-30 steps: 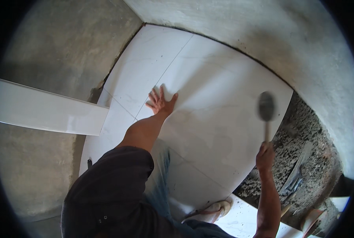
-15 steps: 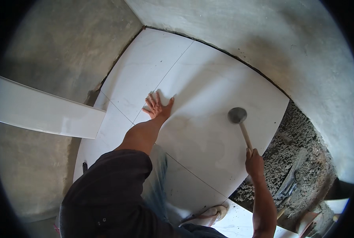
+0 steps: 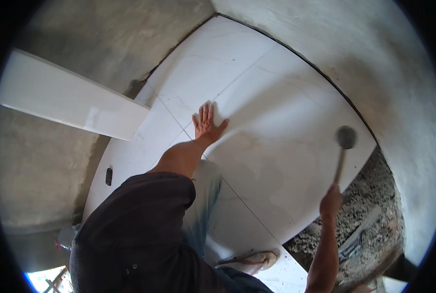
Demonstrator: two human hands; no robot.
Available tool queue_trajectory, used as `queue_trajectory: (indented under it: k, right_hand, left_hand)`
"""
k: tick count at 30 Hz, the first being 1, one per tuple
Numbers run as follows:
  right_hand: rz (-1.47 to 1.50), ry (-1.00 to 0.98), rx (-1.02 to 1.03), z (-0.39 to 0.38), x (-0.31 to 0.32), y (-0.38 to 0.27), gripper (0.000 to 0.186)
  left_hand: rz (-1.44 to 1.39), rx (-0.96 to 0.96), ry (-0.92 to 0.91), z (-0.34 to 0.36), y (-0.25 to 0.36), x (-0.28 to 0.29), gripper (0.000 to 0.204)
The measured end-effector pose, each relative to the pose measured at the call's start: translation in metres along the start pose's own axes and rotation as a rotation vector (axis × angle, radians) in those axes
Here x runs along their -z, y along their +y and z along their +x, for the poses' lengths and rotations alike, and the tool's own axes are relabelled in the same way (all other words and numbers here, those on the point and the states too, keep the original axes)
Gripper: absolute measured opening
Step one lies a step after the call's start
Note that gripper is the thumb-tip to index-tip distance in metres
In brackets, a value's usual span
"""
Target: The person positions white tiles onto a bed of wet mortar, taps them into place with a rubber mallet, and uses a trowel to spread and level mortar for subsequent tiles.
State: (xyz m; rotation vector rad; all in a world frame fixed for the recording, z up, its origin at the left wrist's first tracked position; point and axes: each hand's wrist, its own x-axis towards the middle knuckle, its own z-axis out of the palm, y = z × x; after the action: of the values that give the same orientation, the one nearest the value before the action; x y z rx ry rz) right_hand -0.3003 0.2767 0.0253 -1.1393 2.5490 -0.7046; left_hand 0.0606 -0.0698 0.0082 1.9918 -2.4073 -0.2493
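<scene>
White marbled floor tiles (image 3: 271, 180) lie side by side with thin seams between them. Spread across a tile close to one seam, my left hand (image 3: 208, 125) rests with its fingers apart. My right hand (image 3: 331, 201) grips the wooden handle of a mallet (image 3: 345, 137) with a dark round head. The mallet head is over the large tile's far right corner, close to the wall, slightly blurred. Whether it touches the tile I cannot tell.
Rough grey mortar (image 3: 362, 210) borders the tile on the right, with a trowel-like tool (image 3: 350, 246) lying in it. Plastered walls (image 3: 374, 58) enclose the floor. A long white tile strip (image 3: 76, 97) juts in from the left. A small black object (image 3: 109, 176) lies on the left tiles.
The mallet has moved right, toward the tile's corner by the wall. My left hand stays spread near the seam. The whole view has shifted and turned somewhat.
</scene>
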Motion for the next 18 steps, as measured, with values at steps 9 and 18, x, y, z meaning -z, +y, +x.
queue_trajectory:
  k: [9,18]
  right_hand:
    - [0.172,0.045,-0.226,-0.017,-0.003,-0.016,0.06]
    - [0.142,0.007,-0.199,-0.018,0.005,-0.004,0.063]
  left_hand:
    - [0.044,0.084,-0.011,-0.058,-0.084,0.008,0.091]
    - [0.165,0.458,-0.191,-0.024,-0.022,0.005,0.09]
